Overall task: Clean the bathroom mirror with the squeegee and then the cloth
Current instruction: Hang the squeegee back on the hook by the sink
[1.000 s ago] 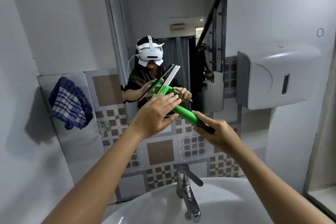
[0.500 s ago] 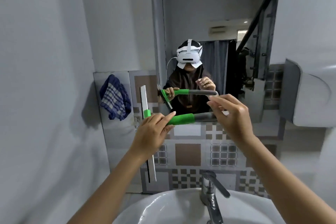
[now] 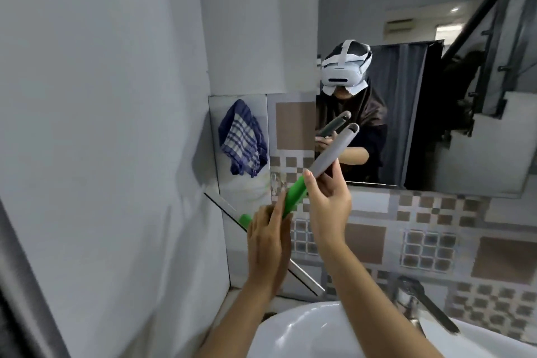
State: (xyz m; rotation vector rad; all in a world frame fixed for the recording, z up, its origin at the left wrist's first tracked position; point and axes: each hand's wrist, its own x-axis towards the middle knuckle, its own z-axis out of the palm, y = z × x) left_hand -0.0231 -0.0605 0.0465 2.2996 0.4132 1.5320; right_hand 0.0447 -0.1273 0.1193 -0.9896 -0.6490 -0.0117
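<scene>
Squeegee step, pre-stroke — left hand (image 3: 268, 244) and right hand (image 3: 327, 206) both grip the squeegee (image 3: 293, 196) handle; next, set its blade flat against the mirror (image 3: 436, 96).

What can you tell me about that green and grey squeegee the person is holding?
The squeegee has a bright green grip that joins a grey tube with an open, hollow end, pointing up to the right toward the mirror. Its long, pale blade slants across the lower left, near the corner of the wall. It looks like plastic. The left hand holds the green part; the right hand pinches the grey tube.
</scene>
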